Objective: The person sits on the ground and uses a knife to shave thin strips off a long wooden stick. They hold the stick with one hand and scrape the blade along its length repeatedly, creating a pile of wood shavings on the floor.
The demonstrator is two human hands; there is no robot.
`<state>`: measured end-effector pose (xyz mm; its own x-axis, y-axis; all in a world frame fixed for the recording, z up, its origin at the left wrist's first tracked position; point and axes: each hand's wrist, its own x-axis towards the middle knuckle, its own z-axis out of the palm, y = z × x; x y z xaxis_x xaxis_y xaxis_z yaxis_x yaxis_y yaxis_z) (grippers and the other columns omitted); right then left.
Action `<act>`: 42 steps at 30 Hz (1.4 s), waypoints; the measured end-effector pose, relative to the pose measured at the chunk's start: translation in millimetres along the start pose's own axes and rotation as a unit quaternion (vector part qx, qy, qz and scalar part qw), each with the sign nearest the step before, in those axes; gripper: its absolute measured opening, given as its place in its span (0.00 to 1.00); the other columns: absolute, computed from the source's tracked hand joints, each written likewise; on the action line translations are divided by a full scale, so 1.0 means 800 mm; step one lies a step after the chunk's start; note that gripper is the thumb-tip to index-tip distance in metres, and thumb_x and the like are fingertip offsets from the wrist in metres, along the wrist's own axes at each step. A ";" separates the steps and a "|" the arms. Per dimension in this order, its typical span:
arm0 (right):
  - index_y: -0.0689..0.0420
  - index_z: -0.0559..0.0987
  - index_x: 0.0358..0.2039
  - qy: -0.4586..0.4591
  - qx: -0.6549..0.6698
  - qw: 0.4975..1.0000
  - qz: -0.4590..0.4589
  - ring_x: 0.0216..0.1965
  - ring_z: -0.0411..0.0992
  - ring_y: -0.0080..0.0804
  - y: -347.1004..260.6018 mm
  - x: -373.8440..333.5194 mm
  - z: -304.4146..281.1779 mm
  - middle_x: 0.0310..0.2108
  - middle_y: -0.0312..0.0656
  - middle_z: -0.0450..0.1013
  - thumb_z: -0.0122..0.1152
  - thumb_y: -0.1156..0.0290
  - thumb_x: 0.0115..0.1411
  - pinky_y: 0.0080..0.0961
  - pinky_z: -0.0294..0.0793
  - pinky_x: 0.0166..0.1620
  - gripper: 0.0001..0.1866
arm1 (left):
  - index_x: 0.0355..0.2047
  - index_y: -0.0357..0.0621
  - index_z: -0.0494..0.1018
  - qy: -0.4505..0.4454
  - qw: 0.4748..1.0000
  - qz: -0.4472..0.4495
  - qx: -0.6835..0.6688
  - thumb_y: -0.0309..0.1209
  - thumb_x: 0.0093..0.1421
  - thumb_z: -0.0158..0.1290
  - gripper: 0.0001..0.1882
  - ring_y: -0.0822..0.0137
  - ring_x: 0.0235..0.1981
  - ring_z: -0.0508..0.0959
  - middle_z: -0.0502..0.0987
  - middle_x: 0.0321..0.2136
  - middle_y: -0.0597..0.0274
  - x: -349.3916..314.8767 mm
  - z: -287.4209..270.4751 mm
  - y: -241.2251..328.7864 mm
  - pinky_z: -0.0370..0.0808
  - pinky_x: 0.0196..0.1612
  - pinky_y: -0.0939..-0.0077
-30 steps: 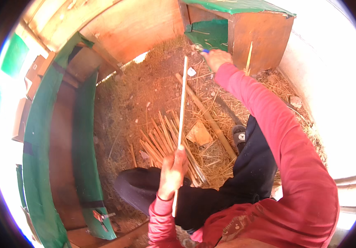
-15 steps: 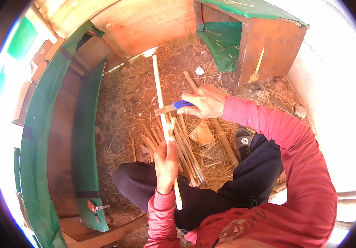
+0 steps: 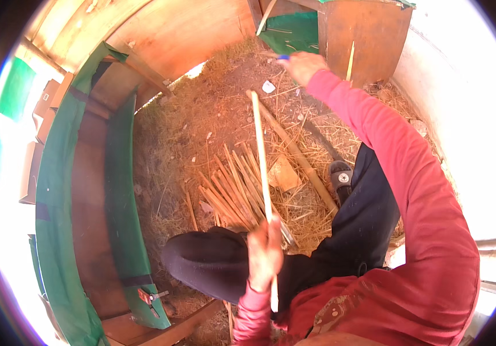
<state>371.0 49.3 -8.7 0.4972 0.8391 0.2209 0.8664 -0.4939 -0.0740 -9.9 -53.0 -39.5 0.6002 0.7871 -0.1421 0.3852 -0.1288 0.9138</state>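
My left hand [image 3: 264,254] is closed around the lower part of a long pale wooden strip [image 3: 261,155], which stands slanted away from me over my crossed leg. Far forward, near the green-covered box, my right hand [image 3: 306,66] is closed on a knife with a blue handle [image 3: 283,57]; its blade is blurred. The knife is apart from the strip. A thin curled shaving [image 3: 267,16] shows beyond the knife, in front of the box. Under the strip, a pile of split wooden sticks [image 3: 230,190] lies on the ground.
A thick pole [image 3: 297,153] and a flat tan piece [image 3: 284,174] lie on straw-strewn soil beside my sandalled foot [image 3: 340,173]. On the left stands a wooden frame with green covering [image 3: 57,230], a red-handled tool [image 3: 147,297] on its panel. A wooden box [image 3: 366,46] stands at the far right.
My right hand has swept the knife forward, off the strip. My left hand and the strip have shifted right and closer to me. A curled shaving now shows near the box.
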 end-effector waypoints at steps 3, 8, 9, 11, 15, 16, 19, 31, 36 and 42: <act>0.62 0.78 0.39 -0.011 0.022 0.998 0.057 0.31 0.78 0.41 0.048 -0.004 0.021 0.24 0.48 0.75 0.38 0.42 0.66 0.40 0.77 0.33 0.33 | 0.21 0.39 0.65 0.003 0.992 -0.071 -0.109 0.37 0.69 0.45 0.20 0.81 0.18 0.56 0.58 0.14 0.74 -0.011 0.015 -0.023 0.54 0.19 0.78; 0.59 0.78 0.34 -0.063 0.159 0.971 -0.170 0.21 0.74 0.44 -0.023 -0.068 -0.002 0.17 0.48 0.71 0.40 0.43 0.66 0.40 0.73 0.26 0.30 | 0.21 0.47 0.64 0.062 0.970 -0.058 -0.226 0.38 0.70 0.43 0.18 0.83 0.08 0.53 0.56 0.08 0.77 0.015 0.024 -0.034 0.48 0.10 0.84; 0.58 0.78 0.32 -0.031 0.228 0.943 -0.241 0.18 0.72 0.45 -0.037 -0.084 0.001 0.15 0.48 0.69 0.40 0.43 0.66 0.41 0.72 0.24 0.30 | 0.22 0.47 0.64 0.053 0.960 -0.081 -0.262 0.37 0.69 0.45 0.17 0.85 0.11 0.53 0.57 0.10 0.78 0.019 0.023 -0.023 0.48 0.13 0.84; 0.55 0.73 0.29 -0.014 0.270 0.900 -0.342 0.11 0.67 0.41 -0.065 -0.124 -0.005 0.10 0.43 0.65 0.52 0.48 0.63 0.39 0.64 0.16 0.21 | 0.22 0.47 0.63 0.026 0.952 -0.083 -0.295 0.39 0.70 0.43 0.18 0.84 0.09 0.53 0.57 0.08 0.77 0.024 0.026 -0.014 0.48 0.12 0.84; 0.54 0.73 0.29 0.009 0.230 0.887 -0.401 0.12 0.68 0.47 -0.074 -0.169 -0.008 0.10 0.44 0.65 0.57 0.48 0.60 0.39 0.63 0.16 0.21 | 0.21 0.49 0.60 -0.016 0.928 -0.075 -0.366 0.43 0.70 0.41 0.20 0.81 0.06 0.53 0.56 0.06 0.72 0.029 0.036 0.002 0.47 0.10 0.83; 0.54 0.72 0.28 0.006 0.218 0.894 -0.391 0.13 0.68 0.47 -0.072 -0.171 -0.005 0.10 0.44 0.65 0.58 0.48 0.59 0.39 0.63 0.16 0.20 | 0.21 0.50 0.60 -0.026 0.916 -0.072 -0.394 0.43 0.70 0.41 0.20 0.81 0.06 0.52 0.56 0.06 0.72 0.030 0.036 0.007 0.47 0.10 0.83; 0.54 0.72 0.30 0.040 0.203 0.900 -0.384 0.12 0.68 0.46 -0.066 -0.176 -0.004 0.11 0.43 0.65 0.60 0.49 0.57 0.38 0.63 0.15 0.20 | 0.21 0.50 0.58 -0.017 0.912 -0.086 -0.401 0.43 0.69 0.42 0.20 0.82 0.09 0.50 0.54 0.08 0.74 0.027 0.043 0.016 0.45 0.13 0.82; 0.57 0.78 0.35 0.154 0.107 0.976 0.110 0.26 0.75 0.49 0.085 -0.060 -0.018 0.23 0.49 0.75 0.42 0.41 0.64 0.45 0.74 0.31 0.30 | 0.22 0.49 0.63 -0.081 0.938 -0.091 -0.325 0.39 0.69 0.44 0.18 0.84 0.13 0.54 0.56 0.12 0.79 -0.051 0.068 0.010 0.48 0.16 0.84; 0.56 0.78 0.38 0.084 0.150 0.979 -0.111 0.23 0.74 0.53 0.026 -0.104 -0.023 0.19 0.51 0.73 0.41 0.39 0.63 0.47 0.72 0.27 0.31 | 0.22 0.48 0.63 -0.011 0.945 -0.047 -0.322 0.39 0.69 0.43 0.18 0.84 0.11 0.53 0.56 0.10 0.78 0.003 0.059 -0.008 0.48 0.14 0.83; 0.56 0.71 0.28 -0.003 0.260 0.884 -0.388 0.10 0.67 0.46 -0.081 -0.186 -0.008 0.09 0.44 0.64 0.52 0.45 0.62 0.41 0.64 0.15 0.24 | 0.21 0.48 0.59 -0.022 0.917 -0.079 -0.390 0.40 0.70 0.42 0.20 0.82 0.09 0.53 0.55 0.10 0.76 0.007 0.037 0.020 0.48 0.13 0.82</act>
<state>240.7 -44.7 -30.5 -0.2582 0.8813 0.3957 0.8502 0.4018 -0.3402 20.7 -68.4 -37.3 0.6150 0.7311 -0.2954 -0.1385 0.4689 0.8723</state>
